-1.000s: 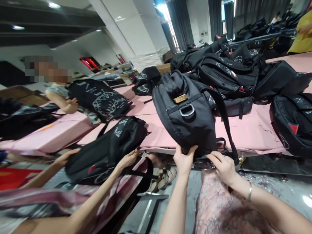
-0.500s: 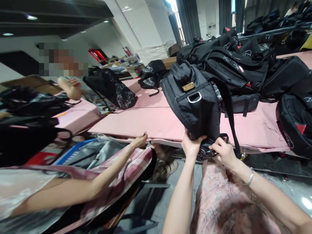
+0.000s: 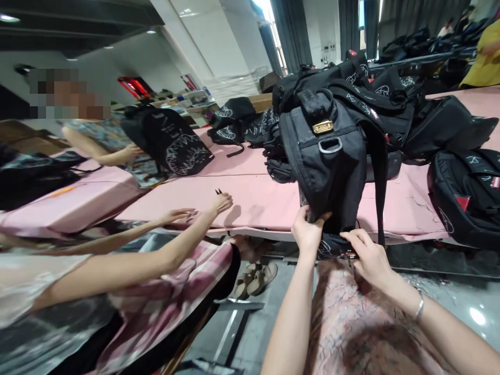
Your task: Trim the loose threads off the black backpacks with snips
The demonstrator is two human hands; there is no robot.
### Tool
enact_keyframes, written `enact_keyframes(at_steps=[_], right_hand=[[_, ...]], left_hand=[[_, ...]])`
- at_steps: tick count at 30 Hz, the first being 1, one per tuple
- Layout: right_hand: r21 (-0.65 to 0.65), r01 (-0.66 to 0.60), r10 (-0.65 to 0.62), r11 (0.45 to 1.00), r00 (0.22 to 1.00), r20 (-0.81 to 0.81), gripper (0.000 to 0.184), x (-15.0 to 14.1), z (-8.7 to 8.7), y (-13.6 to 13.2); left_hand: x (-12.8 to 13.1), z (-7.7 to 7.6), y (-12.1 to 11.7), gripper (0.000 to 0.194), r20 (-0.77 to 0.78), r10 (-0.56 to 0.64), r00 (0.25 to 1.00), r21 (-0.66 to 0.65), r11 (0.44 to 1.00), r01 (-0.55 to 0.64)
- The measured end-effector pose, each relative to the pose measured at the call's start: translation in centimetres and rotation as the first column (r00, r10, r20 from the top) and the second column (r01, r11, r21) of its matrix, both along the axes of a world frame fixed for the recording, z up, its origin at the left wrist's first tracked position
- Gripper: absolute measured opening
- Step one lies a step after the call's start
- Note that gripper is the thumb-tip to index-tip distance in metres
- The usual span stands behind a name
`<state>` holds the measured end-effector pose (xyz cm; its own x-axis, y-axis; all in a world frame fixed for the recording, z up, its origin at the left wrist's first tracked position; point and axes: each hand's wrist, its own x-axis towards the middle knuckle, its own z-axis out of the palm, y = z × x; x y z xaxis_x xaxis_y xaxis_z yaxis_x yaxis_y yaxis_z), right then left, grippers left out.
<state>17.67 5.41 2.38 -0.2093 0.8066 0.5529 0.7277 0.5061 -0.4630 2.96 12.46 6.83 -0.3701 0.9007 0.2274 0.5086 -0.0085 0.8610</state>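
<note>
Beyond your hands lies the pink-covered table (image 3: 258,200); directly above them stands the black backpack (image 3: 332,172). Your left hand (image 3: 308,233) grips its lower edge, presumably steadying it for your right hand (image 3: 369,258), which curls around a small dark item (image 3: 351,254), too indistinct to identify.

The window (image 3: 265,7) burns white, a lamp (image 3: 8,18) glows on the dim ceiling (image 3: 89,34), and the floor (image 3: 477,315) glints (left edge slightly blurred).

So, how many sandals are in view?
2: one sandal and, just right of it, a second sandal, both on the floor. Others may be hidden under the pink table.
</note>
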Motion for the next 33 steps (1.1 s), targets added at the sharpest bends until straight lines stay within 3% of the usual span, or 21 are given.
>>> enact_keyframes(at_steps=[3,6,12,16,19,21,23,25,26,30,33], right_hand=[[0.088,0.101,-0.096,0.991,0.993,-0.066,0.041,0.3,-1.0,0.0],[0.210,0.106,-0.072,0.972,0.984,-0.164,0.032,0.2,-1.1,-0.2],[0.346,0.103,-0.018,0.932,0.970,-0.242,0.029,-0.5,0.9,-2.2],[0.341,0.089,-0.014,0.936,0.976,-0.216,0.023,-0.3,2.3,-2.4],[0.368,0.098,-0.028,0.925,0.981,-0.191,0.019,0.0,3.3,-1.8],[0.373,0.092,-0.027,0.923,0.984,-0.175,0.018,0.1,3.9,-1.4],[0.368,0.082,-0.028,0.926,0.989,-0.148,0.021,0.0,4.4,-1.2],[0.360,0.066,-0.028,0.931,0.994,-0.109,0.027,-0.3,4.5,-1.3],[0.345,0.065,-0.033,0.936,0.995,-0.098,0.030,-0.5,4.4,-1.3],[0.283,0.057,-0.032,0.957,0.995,-0.091,0.026,-0.9,2.9,-1.5],[0.240,0.002,0.021,0.971,0.996,-0.091,0.022,-0.3,1.7,-1.2]], left_hand=[[0.6,1.1,-0.5,0.041,0.058,-0.127,0.990,0.010,0.992,0.127],[0.9,2.2,-1.2,0.040,0.112,-0.198,0.974,-0.007,0.980,0.200],[0.4,4.3,-2.8,0.041,0.268,-0.226,0.936,0.013,0.973,0.231],[-0.7,4.0,-3.8,0.039,0.234,-0.312,0.921,0.044,0.950,0.310],[-2.0,3.1,-4.8,0.052,0.070,-0.312,0.948,0.255,0.924,0.285],[-2.9,2.6,-5.6,0.053,-0.204,-0.296,0.933,0.432,0.828,0.357],[-3.5,2.4,-6.3,0.043,-0.522,-0.287,0.803,0.436,0.720,0.540],[-3.8,2.2,-6.7,0.030,-0.686,-0.281,0.672,0.350,0.682,0.642],[-3.8,2.0,-6.8,0.027,-0.701,-0.275,0.659,0.336,0.687,0.644],[-3.0,0.9,-6.8,0.022,-0.607,-0.233,0.760,0.422,0.716,0.557],[-2.5,-0.3,-6.7,0.018,-0.572,-0.230,0.787,0.424,0.738,0.524]])
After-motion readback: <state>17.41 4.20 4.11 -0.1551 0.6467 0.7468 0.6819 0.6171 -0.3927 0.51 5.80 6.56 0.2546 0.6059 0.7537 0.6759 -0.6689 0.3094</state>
